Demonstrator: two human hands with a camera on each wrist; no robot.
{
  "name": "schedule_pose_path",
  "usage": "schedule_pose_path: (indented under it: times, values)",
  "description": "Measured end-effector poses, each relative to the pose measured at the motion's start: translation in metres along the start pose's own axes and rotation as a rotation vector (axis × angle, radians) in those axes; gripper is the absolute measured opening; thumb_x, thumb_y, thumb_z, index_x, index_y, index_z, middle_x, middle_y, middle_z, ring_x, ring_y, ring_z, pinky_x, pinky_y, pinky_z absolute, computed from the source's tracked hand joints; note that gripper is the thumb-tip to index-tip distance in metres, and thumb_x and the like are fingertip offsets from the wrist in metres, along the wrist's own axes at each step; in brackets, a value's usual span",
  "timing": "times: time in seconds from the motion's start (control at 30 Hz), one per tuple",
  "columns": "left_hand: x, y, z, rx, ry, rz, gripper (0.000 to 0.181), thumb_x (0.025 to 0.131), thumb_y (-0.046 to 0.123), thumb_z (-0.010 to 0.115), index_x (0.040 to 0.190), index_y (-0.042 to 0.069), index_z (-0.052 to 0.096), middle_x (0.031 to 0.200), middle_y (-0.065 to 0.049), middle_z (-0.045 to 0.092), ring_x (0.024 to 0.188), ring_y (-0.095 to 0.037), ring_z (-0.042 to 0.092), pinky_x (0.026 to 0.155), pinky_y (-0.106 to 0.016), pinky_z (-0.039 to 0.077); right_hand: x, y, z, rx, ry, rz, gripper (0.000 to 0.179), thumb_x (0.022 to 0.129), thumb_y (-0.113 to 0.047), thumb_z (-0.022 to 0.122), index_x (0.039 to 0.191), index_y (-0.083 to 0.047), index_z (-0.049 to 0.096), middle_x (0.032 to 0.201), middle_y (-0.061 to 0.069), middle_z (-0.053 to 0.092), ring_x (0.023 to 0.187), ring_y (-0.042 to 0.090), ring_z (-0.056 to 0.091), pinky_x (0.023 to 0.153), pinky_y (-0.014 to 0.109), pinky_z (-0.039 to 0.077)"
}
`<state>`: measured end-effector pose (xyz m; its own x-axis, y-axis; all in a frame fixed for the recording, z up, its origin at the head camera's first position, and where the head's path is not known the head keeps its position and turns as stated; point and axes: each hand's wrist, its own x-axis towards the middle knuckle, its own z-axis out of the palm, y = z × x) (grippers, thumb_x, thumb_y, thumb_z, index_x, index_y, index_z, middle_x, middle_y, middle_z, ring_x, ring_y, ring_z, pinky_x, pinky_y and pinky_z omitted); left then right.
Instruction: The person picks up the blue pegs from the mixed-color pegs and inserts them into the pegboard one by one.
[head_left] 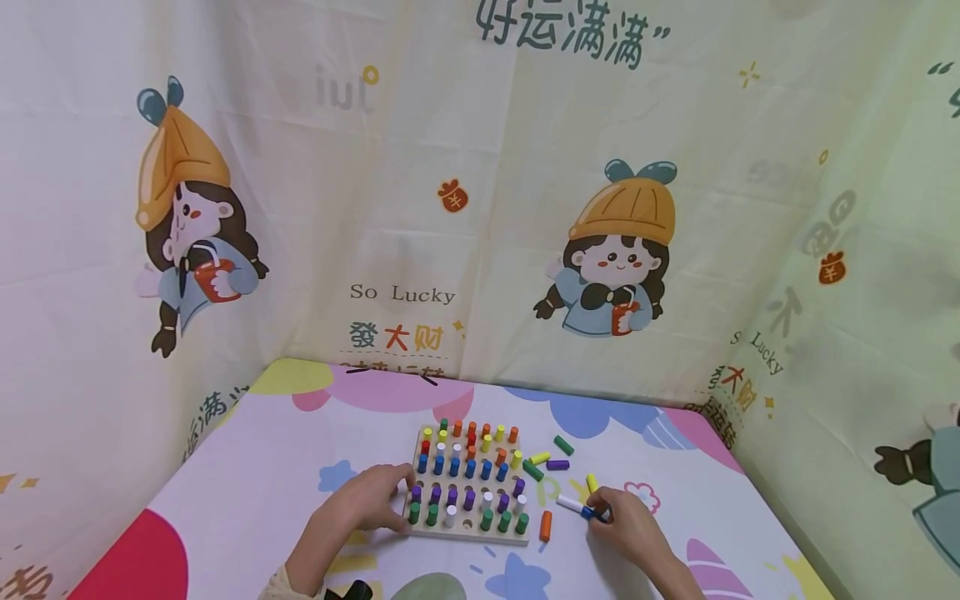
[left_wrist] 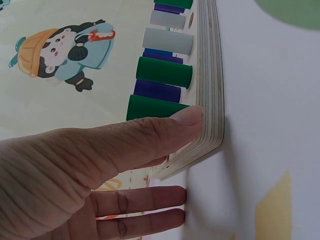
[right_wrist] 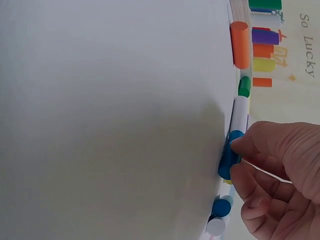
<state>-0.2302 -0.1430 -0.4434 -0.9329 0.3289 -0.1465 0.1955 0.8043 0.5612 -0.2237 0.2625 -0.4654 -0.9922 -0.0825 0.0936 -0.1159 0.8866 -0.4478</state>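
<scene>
A wooden pegboard (head_left: pixel 438 533) stands on the table with rows of coloured pegs in its holes. My left hand (head_left: pixel 367 498) holds it by the left edge, the thumb (left_wrist: pixel 187 117) at the near corner beside a green peg (left_wrist: pixel 162 72). Two fingers of that hand stretch out past the board. To the right of the board, my right hand (head_left: pixel 633 529) pinches a blue peg (right_wrist: pixel 230 156) between thumb and fingertip, low over the tabletop. A white peg (head_left: pixel 572 504) lies by the pinched one. Another blue peg (right_wrist: pixel 221 206) and a white peg (right_wrist: pixel 216 227) show below the hand in the right wrist view.
Loose pegs lie right of the board: orange (head_left: pixel 546 526), purple (head_left: pixel 558 465), green (head_left: pixel 564 445) and yellow (head_left: pixel 592 483), among others. One front-row hole (head_left: pixel 467 524) of the board holds no peg. A printed cloth (head_left: pixel 495 250) hangs behind the table.
</scene>
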Motion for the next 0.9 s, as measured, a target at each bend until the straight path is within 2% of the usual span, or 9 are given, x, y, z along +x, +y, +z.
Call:
schedule_pose_path:
  times: [0.5, 0.9]
  values:
    - [0.000, 0.001, -0.001, -0.010, -0.010, -0.005, 0.044, 0.072, 0.021, 0.094, 0.104, 0.018, 0.064, 0.097, -0.003, 0.065, 0.088, -0.023, 0.056, 0.087, -0.051, 0.054, 0.000, -0.001, -0.001, -0.021, -0.010, -0.005, 0.021, 0.074, -0.003, 0.083, 0.089, -0.011, 0.070, 0.077, -0.005, 0.065, 0.070, 0.011, 0.055, 0.065, 0.033, 0.048]
    - [0.000, 0.000, 0.001, -0.007, -0.003, -0.008, 0.045, 0.072, 0.021, 0.095, 0.104, 0.019, 0.064, 0.095, -0.002, 0.064, 0.086, -0.023, 0.055, 0.085, -0.049, 0.054, 0.005, -0.014, -0.004, 0.025, 0.007, 0.017, 0.029, 0.077, -0.011, 0.080, 0.104, -0.007, 0.070, 0.077, -0.004, 0.064, 0.068, 0.012, 0.054, 0.061, 0.029, 0.046]
